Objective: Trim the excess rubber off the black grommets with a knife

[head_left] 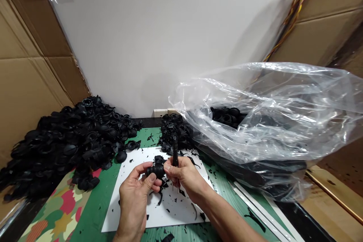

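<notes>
Nearest, the green tabletop (93,219) runs out of view at the bottom, with black scraps along it. A white sheet (164,217) lies on it, its near edge slanting slightly, and the widest room to move is over this sheet, between the piled parts on the left and the bag on the right. The right forearm crosses the sheet's right edge; farther right, white strips (255,208) run along the tabletop.

Above the sheet's middle, the left hand (137,185) comes in from below, thumb on the near side and fingers curled behind, gripping a black ribbed part (155,171) held roughly level. The right hand (181,174) angles in from the lower right, closed around a dark-handled tool (175,151) that stands nearly upright, thin tips showing beneath; its fingertips meet the part's right end.

Beyond, a pile of black parts (82,132) reaches close to the sheet's left edge, while a heap of scraps (172,128) borders its far edge. The clear plastic bag (263,136) bulges over the right side. A pale wall (170,38) closes off the back.
</notes>
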`<state>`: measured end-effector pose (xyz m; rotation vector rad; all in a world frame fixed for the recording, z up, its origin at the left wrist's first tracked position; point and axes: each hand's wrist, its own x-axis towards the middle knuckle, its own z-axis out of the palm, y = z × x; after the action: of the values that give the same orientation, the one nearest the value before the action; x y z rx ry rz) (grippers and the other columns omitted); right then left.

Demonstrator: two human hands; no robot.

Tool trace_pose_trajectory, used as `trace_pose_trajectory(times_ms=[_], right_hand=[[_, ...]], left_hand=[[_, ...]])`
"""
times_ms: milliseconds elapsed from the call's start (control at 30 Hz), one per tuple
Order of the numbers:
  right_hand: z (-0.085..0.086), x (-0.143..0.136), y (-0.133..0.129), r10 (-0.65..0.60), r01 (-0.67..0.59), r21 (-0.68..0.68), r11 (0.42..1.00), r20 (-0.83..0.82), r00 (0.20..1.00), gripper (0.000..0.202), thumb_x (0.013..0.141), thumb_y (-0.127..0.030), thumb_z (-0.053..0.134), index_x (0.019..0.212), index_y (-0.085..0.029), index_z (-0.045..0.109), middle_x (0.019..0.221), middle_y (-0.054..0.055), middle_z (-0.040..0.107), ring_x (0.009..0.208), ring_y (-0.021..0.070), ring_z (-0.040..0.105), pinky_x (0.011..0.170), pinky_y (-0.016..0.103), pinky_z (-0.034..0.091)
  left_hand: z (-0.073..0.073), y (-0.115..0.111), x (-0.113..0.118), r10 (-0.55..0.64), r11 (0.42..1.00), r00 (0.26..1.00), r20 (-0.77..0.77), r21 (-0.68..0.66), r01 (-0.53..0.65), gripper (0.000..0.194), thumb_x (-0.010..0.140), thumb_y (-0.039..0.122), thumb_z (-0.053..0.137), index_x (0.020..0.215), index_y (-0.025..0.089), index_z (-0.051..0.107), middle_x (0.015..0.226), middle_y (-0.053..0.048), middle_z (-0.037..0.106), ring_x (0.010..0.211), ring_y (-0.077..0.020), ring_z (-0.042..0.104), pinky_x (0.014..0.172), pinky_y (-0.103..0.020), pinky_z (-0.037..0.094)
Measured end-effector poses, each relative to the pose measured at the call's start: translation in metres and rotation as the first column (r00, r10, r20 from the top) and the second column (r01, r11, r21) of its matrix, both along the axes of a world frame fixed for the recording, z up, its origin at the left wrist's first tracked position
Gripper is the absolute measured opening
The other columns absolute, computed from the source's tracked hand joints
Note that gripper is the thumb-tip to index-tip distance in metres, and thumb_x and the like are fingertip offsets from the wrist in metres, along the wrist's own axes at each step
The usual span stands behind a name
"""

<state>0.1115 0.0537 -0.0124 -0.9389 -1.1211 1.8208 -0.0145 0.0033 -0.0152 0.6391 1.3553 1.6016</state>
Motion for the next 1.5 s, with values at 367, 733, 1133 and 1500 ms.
trace_pose_trajectory(times_ms=[367, 733, 1133, 1500], right_hand=[[0.001, 0.003, 0.0, 0.065, -0.076, -0.12, 0.99, -0.088, 0.994, 0.032, 0.055, -0.039, 0.073, 0.055, -0.017, 0.049, 0.039, -0.008, 0.041, 0.036, 0.0045, 0.029, 0.04, 0.022, 0.018], [-0.005, 0.001, 0.001, 0.1, -0.101, -0.027, 0.994, -0.05, 0.994, 0.035, 0.06, -0.043, 0.072, 0.056, -0.017, 0.05, 0.042, -0.008, 0.04, 0.038, 0.0053, 0.03, 0.039, 0.021, 0.021], [-0.001, 0.008, -0.005, -0.12, 0.219, 0.336, 0.916, -0.291, 0.949, 0.032, 0.072, -0.05, 0.07, 0.088, -0.022, 0.072, 0.093, 0.005, 0.062, 0.066, 0.0144, 0.059, 0.063, 0.03, 0.051], [-0.007, -0.002, -0.007, -0.107, 0.205, 0.317, 0.926, -0.299, 0.948, 0.023, 0.069, -0.039, 0.076, 0.074, -0.017, 0.072, 0.069, 0.002, 0.063, 0.059, 0.0136, 0.059, 0.059, 0.027, 0.05]], left_hand=[[-0.001, 0.0, -0.001, -0.031, 0.999, 0.999, -0.019, -0.018, 0.03, 0.048, 0.049, 0.031, 0.085, 0.09, 0.012, 0.067, 0.052, -0.002, 0.068, 0.043, -0.0121, 0.058, 0.044, -0.021, 0.046], [-0.003, -0.002, -0.001, -0.007, 0.999, 0.995, -0.1, -0.036, 0.003, 0.042, 0.05, 0.034, 0.083, 0.083, 0.012, 0.068, 0.043, -0.003, 0.065, 0.039, -0.013, 0.055, 0.041, -0.022, 0.044], [0.0, -0.003, 0.0, 0.042, 0.998, 0.978, -0.204, -0.038, -0.051, 0.028, 0.054, 0.03, 0.077, 0.076, 0.015, 0.066, 0.037, 0.002, 0.059, 0.036, -0.0131, 0.053, 0.039, -0.023, 0.042], [-0.001, -0.006, 0.001, 0.004, 0.999, 0.98, -0.201, -0.052, -0.014, 0.031, 0.054, 0.032, 0.076, 0.076, 0.014, 0.064, 0.04, 0.003, 0.061, 0.036, -0.012, 0.053, 0.038, -0.021, 0.043]])
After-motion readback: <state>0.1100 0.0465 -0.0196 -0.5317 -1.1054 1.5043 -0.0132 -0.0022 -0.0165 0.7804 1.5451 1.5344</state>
